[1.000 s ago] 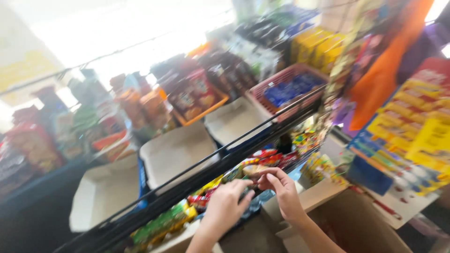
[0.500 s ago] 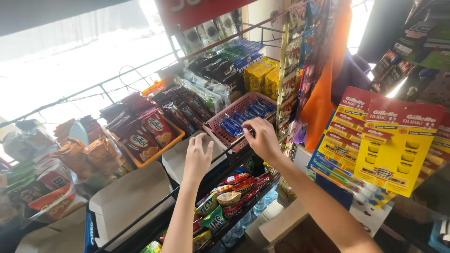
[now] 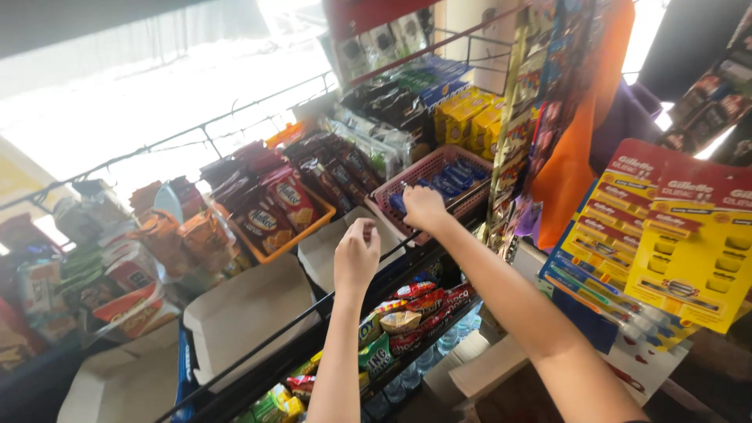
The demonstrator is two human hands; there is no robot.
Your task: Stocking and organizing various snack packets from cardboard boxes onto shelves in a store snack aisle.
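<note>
I am reaching my right hand (image 3: 424, 208) into a pink basket (image 3: 439, 166) of blue packets (image 3: 457, 177), fingers hidden; my left hand (image 3: 356, 255) is hovering, loosely curled.

Right hand (image 3: 424, 208): fingers hidden behind its back, over the pink basket (image 3: 454, 205); grasp not visible. Blue packets (image 3: 458, 176): partly covered by the hand. Both arms: cut off at bottom edge. Bottles (image 3: 439, 345) under the rack: mostly hidden. Razor cards (image 3: 666, 243): cut at right edge.

Both arms outstretched; left hand (image 3: 356, 254) loosely curled, right hand (image 3: 424, 208) palm-down.
</note>
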